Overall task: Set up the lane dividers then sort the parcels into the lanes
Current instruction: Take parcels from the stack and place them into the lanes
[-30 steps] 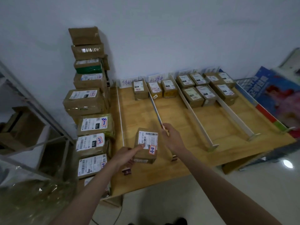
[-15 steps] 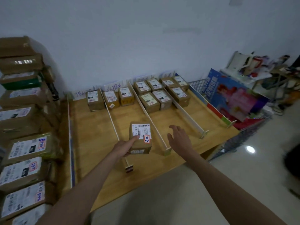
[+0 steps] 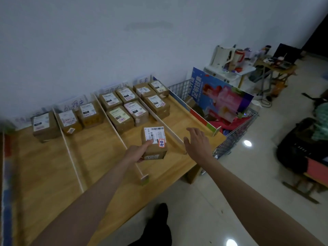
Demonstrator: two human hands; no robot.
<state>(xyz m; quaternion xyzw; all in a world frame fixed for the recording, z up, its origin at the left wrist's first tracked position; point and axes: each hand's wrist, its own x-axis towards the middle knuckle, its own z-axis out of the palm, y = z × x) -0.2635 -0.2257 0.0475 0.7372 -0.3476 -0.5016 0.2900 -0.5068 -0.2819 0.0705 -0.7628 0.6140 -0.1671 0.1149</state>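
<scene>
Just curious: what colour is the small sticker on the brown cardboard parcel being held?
Red-bordered white sticker with blue handwriting, clearest in the head view.

The near half of each lane on the table (image 3: 53, 167) lies bare wood. Parcels (image 3: 124, 110) crowd the far ends against the wall. Thin dividers (image 3: 113, 128) fence the lanes (low enough to reach over); a wire basket (image 3: 236, 132) flanks the right edge.

Labelled brown parcel (image 3: 154, 143) held tilted above the third lane.
</scene>
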